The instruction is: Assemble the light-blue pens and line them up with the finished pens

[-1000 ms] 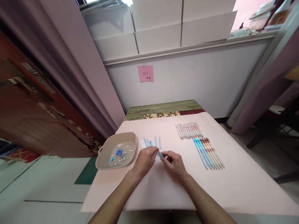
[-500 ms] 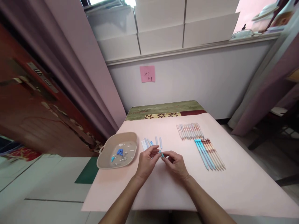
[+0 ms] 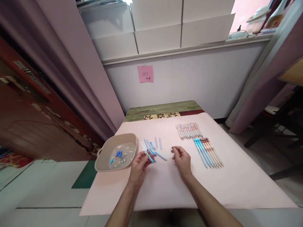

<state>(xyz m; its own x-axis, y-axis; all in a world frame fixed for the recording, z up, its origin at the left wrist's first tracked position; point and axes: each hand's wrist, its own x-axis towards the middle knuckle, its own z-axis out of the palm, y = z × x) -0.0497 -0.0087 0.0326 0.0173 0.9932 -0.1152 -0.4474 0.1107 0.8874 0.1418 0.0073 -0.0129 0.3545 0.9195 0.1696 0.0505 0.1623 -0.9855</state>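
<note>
My left hand (image 3: 139,166) is closed on a short light-blue pen piece (image 3: 149,157), held at a slant just above the table. Beside its fingers lie several slim pen barrels (image 3: 145,145), white and pale blue, some with darker blue ends. A pale blue barrel (image 3: 161,156) rests right in front of the left fingertips, and two more stand apart behind it. My right hand (image 3: 182,160) hovers over the pink cloth, thumb and fingers pressed together; whatever they may hold is hidden.
To the left stands a beige basket (image 3: 100,164) with small blue and white parts in it. On the right lie a row of blue and brown-topped pens (image 3: 208,153) and, behind it, a row of clear patterned pens (image 3: 188,131). A pink cloth (image 3: 227,192) covers the table.
My hands, together before, have moved apart: the left has gone left and lower with the blue pen piece, the right slightly right. The pale blue barrel near the left fingers now shows.
</note>
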